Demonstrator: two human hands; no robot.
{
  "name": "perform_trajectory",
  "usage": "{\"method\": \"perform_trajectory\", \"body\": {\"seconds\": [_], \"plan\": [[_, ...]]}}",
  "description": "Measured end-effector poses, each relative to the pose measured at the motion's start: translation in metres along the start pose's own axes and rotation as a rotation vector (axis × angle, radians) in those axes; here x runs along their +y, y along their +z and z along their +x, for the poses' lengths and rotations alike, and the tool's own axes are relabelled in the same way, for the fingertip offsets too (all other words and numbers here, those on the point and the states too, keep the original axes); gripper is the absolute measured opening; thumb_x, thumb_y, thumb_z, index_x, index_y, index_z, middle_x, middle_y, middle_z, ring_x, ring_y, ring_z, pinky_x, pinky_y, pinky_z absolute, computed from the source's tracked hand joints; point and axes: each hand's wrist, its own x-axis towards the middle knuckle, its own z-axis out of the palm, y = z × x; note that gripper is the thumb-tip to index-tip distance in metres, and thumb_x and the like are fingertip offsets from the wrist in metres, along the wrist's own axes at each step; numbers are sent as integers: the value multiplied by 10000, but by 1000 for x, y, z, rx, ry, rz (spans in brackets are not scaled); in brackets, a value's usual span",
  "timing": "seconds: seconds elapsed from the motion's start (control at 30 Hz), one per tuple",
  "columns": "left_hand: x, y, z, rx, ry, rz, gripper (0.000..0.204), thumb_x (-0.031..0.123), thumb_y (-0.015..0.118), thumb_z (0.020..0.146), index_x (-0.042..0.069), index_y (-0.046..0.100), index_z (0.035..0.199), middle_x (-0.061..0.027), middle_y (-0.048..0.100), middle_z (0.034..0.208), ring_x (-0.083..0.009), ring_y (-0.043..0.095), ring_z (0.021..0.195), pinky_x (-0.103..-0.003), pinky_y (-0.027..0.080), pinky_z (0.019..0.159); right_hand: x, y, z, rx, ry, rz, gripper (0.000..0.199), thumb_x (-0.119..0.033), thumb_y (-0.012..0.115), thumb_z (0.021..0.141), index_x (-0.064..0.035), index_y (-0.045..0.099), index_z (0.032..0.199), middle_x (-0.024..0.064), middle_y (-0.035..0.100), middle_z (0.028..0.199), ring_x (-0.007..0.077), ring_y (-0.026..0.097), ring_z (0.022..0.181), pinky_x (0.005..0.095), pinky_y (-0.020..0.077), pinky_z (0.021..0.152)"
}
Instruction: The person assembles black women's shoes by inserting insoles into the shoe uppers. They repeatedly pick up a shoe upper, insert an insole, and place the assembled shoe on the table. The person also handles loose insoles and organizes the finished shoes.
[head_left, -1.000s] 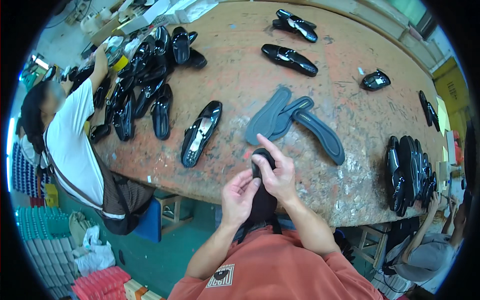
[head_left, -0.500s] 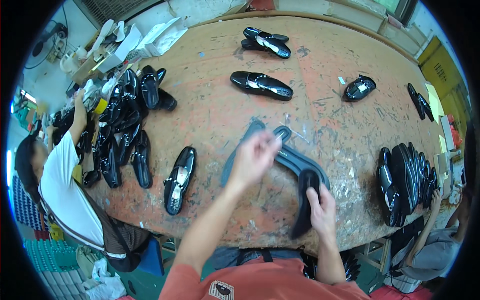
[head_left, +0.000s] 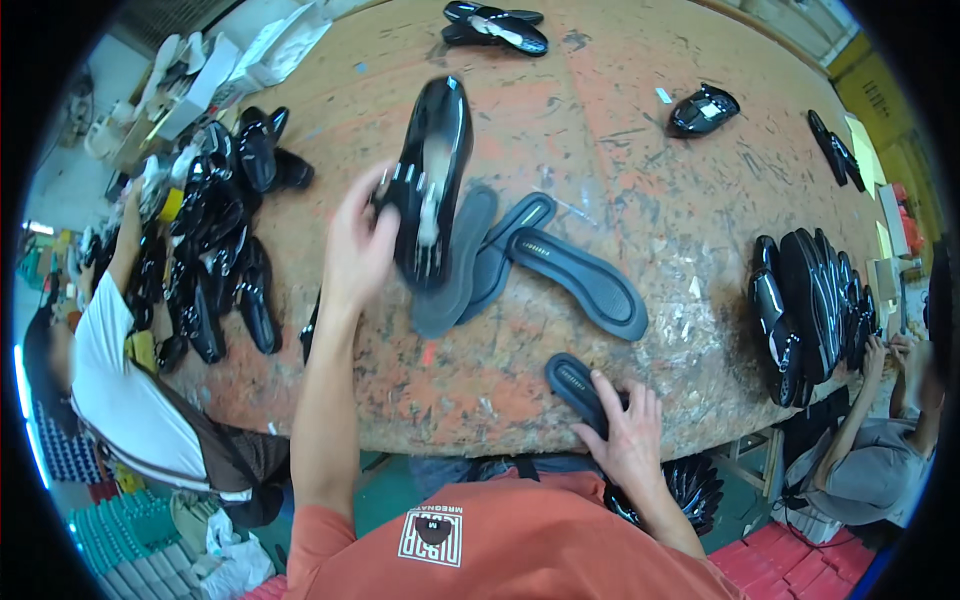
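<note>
A shiny black shoe (head_left: 436, 130) with pale lining is raised over the table, toe away from me. My left hand (head_left: 362, 235) is closed on its side. At the table's near edge lies a dark grey insole (head_left: 572, 380). My right hand (head_left: 630, 428) covers its near end, with thumb and index finger on either side and the other fingers spread. Beyond that hand, another insole (head_left: 585, 287) rests flat. Partly behind the raised shoe are two more, a grey insole (head_left: 470, 245) and a darker insole (head_left: 525, 218), which overlap.
A heap of black shoes (head_left: 210, 210) sits left, beside a person in white (head_left: 125, 355). Right, a row of black shoes (head_left: 800, 300) stands near a person in grey (head_left: 865, 475). Farther back are crossed shoes (head_left: 495, 28) and a single shoe (head_left: 703, 110). White boxes (head_left: 270, 55) stand far left.
My left hand has left the insoles and now holds a raised shoe. My right hand has lowered its insole to the near edge. The insoles on the table are rearranged; the view has shifted.
</note>
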Motion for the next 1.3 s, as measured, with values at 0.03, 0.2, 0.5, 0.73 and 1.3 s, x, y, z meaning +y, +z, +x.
{"method": "perform_trajectory", "body": {"seconds": [0.03, 0.2, 0.5, 0.73, 1.3], "plan": [[18, -11, -40, -33, -34, -3, 538, -128, 501, 981, -38, 554, 1510, -117, 660, 1410, -164, 637, 1273, -314, 493, 1098, 4, 5, -3, 11, 25, 67, 912, -286, 952, 752, -144, 540, 1553, 199, 572, 1247, 411, 562, 1128, 524, 469, 961], [38, -39, -197, -143, -147, 288, 323, -139, 555, 945, 16, 733, 1166, -121, 738, 1134, -242, 705, 1097, -347, 529, 969, 22, 4, -5, 146, 85, 339, 588, -156, 922, 782, -28, 558, 1226, 168, 634, 1032, 318, 656, 928, 413, 547, 862], [-21, 33, -224, -292, 323, 318, 345, -51, 678, 874, 61, 750, 1192, -104, 731, 1069, -351, 687, 1006, -429, 547, 936, -1, -57, 42, -191, -457, 134, 315, -192, 881, 775, -85, 772, 1051, 97, 735, 1044, 330, 722, 959, 417, 580, 817], [-11, 8, -284, 152, -402, 218, 429, 68, 804, 964, -19, 696, 1369, -90, 697, 1097, -138, 726, 904, -266, 585, 720, -44, -27, 45, -197, -627, -28, 310, -195, 871, 808, -148, 840, 1113, 79, 764, 1109, 311, 740, 957, 442, 603, 792], [-17, 16, -314, 195, -484, -65, 357, -42, 714, 979, -79, 689, 1333, -116, 646, 1218, -111, 724, 858, -242, 604, 738, -100, 46, 40, -147, -678, -8, 216, -165, 828, 830, -130, 825, 1043, 11, 747, 1100, 238, 719, 954, 428, 607, 743]]}}
